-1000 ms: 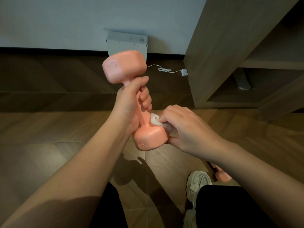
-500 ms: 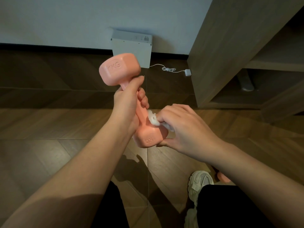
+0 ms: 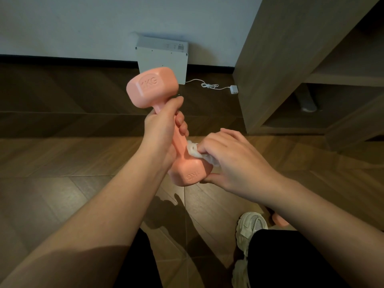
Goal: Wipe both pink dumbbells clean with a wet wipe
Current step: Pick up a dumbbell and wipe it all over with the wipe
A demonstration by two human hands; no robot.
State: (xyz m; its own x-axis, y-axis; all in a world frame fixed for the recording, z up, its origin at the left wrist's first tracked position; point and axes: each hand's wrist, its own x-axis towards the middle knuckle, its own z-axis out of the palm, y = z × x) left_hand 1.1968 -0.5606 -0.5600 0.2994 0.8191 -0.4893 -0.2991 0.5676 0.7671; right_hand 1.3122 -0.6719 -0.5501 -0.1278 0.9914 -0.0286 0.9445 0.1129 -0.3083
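Note:
A pink dumbbell (image 3: 153, 88) marked 1KG is held tilted in the air, one head up and away, the other head low and near me. My left hand (image 3: 162, 129) is wrapped around its handle. My right hand (image 3: 226, 159) pinches a crumpled white wet wipe (image 3: 194, 151) against the lower end of the handle, where it meets the near head; its thumb rests under that head. A second pink dumbbell (image 3: 279, 220) lies on the floor, mostly hidden behind my right forearm.
Wooden floor (image 3: 62, 163) below. A white box (image 3: 162, 59) stands against the wall, with a white cable and plug (image 3: 233, 89) beside it. A wooden shelf unit (image 3: 280, 69) rises at the right. My white shoe (image 3: 250, 227) and dark trouser legs are at the bottom.
The dumbbell has turned so the 1KG face of the upper head shows more. My right hand and the wipe slid slightly up from the lower head toward the handle.

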